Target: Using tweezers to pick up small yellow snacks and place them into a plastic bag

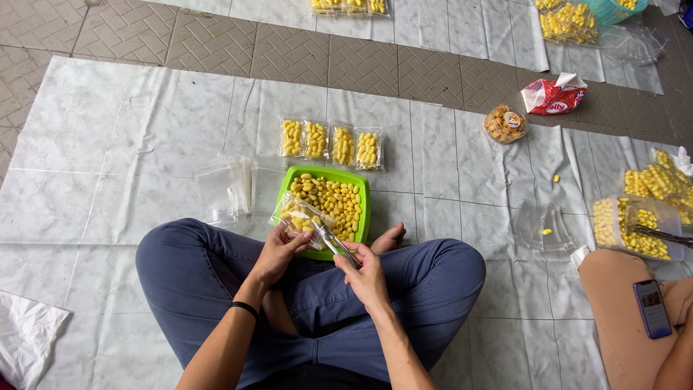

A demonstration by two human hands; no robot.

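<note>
I sit cross-legged on a white sheet. My left hand (281, 249) holds a small clear bag (297, 214) partly filled with yellow pieces, tilted over a green tray (363, 189) of the same yellow pieces. My right hand (364, 270) grips metal tongs (330, 239) whose tips point into the bag's mouth. Beyond the tray lie several filled clear bags (330, 142) in a row.
Empty clear bags (225, 188) lie left of the tray. At the right, another person's leg carries a phone (652, 308), beside a clear container of yellow pieces (635, 226). A round snack tub (504, 123) and a red wrapper (553, 96) lie farther back.
</note>
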